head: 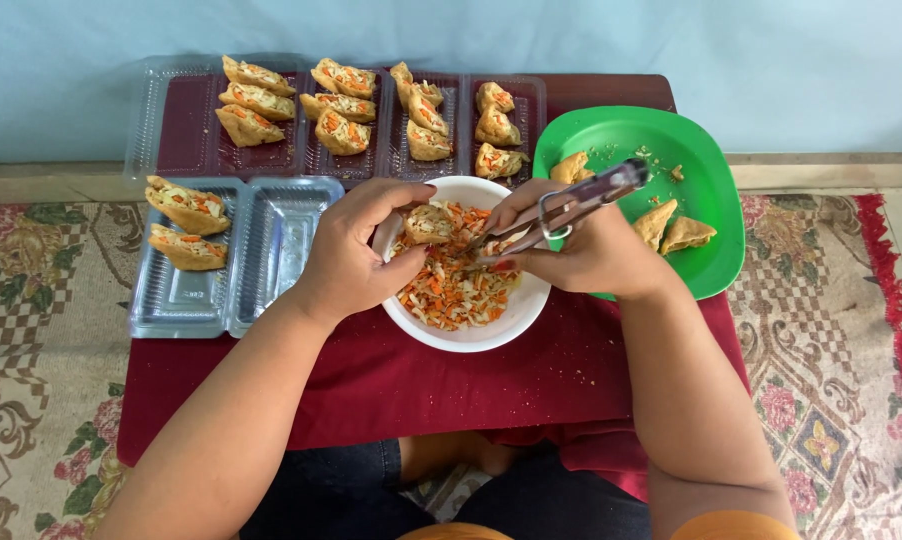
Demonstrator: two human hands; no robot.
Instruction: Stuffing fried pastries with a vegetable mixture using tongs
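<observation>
White bowl (pixel 468 335) of shredded filling sits on red-clothed counter (pixel 391 380). Left hand (pixel 356 250) is closed around tofu pocket (pixel 429 224) above bowl. Right hand (pixel 581 250) is clamped on tongs (pixel 571 208); pocket is best kept mouth-up, filling pressed gently. Filled pieces are seen in trays (pixel 271 240) beyond; green plate (pixel 711 190) far right.

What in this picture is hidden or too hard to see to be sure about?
Head view, the only one:
- The tips of the metal tongs in the right hand are lost against the shredded filling in the white bowl.
- The left hand covers most of the tofu pocket it holds.
- The right hand hides part of the green plate.
- The person's legs are cut off by the bottom edge.
</observation>
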